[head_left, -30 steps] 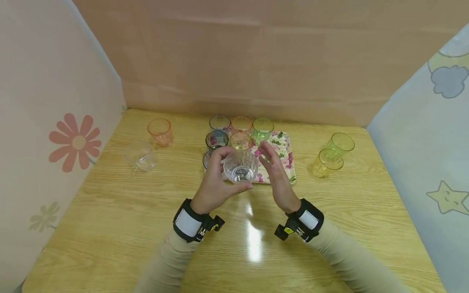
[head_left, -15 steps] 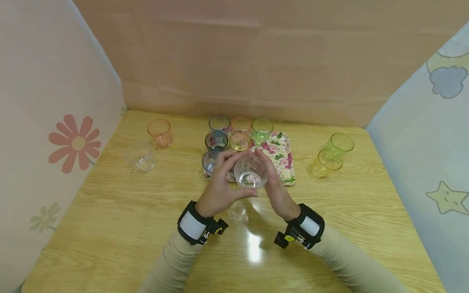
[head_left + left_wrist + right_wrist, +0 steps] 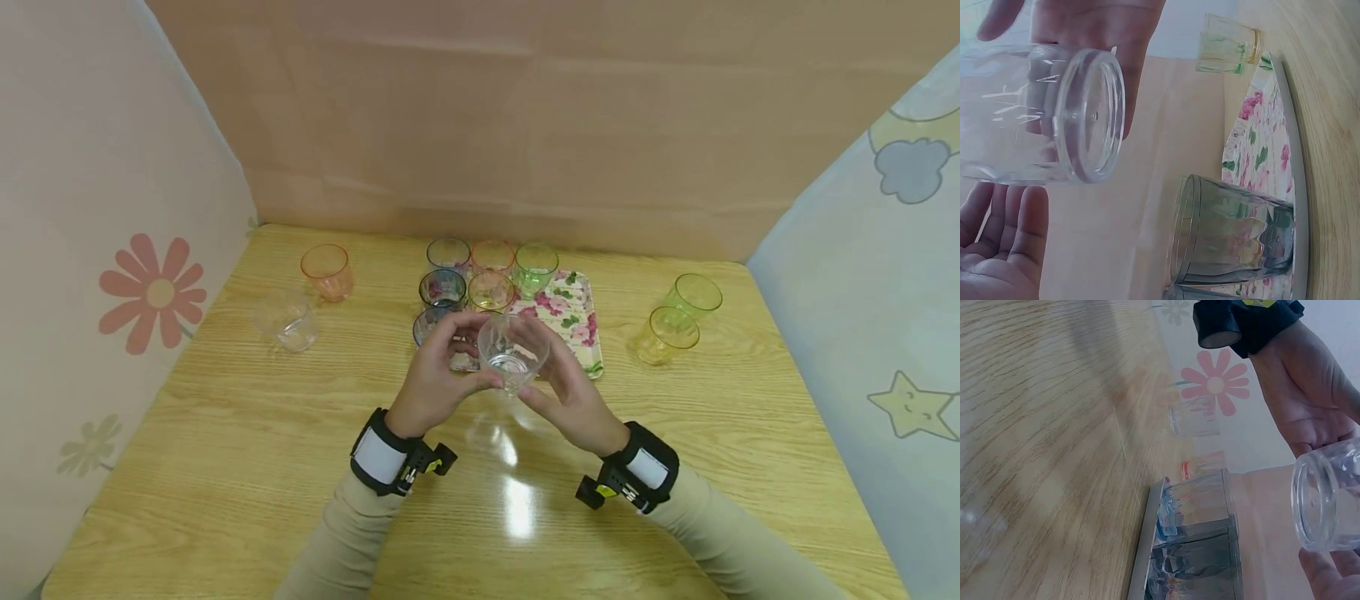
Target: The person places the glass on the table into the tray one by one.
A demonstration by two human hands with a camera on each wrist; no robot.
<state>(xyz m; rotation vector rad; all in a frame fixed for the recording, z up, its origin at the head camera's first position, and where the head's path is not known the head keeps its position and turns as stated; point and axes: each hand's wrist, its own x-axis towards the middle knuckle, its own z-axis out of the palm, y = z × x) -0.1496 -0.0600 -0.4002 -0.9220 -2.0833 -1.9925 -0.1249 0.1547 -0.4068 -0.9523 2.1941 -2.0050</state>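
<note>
A clear glass (image 3: 513, 354) is held up between both hands over the front of the floral tray (image 3: 587, 302). My left hand (image 3: 444, 367) holds its left side, thumb in front and fingers curled behind. On its right side my right hand (image 3: 573, 400) grips it, with the thumb low near the base and the fingers partly hidden behind the glass. In the left wrist view the base of the clear glass (image 3: 1094, 115) faces the tabletop, well above it. The right wrist view also shows the clear glass (image 3: 1329, 494) between the two hands.
Several coloured glasses stand on the tray's left and back, among them a dark glass (image 3: 442, 289) and a green glass (image 3: 536, 268). An orange glass (image 3: 330, 273) and another clear glass (image 3: 296, 325) are at left. At right stand yellow (image 3: 666, 337) and green (image 3: 696, 296) glasses.
The right hand has come in from beside the clear glass and now grips it too, its thumb brought round to the front. The glass has shifted slightly right and toward the person.
</note>
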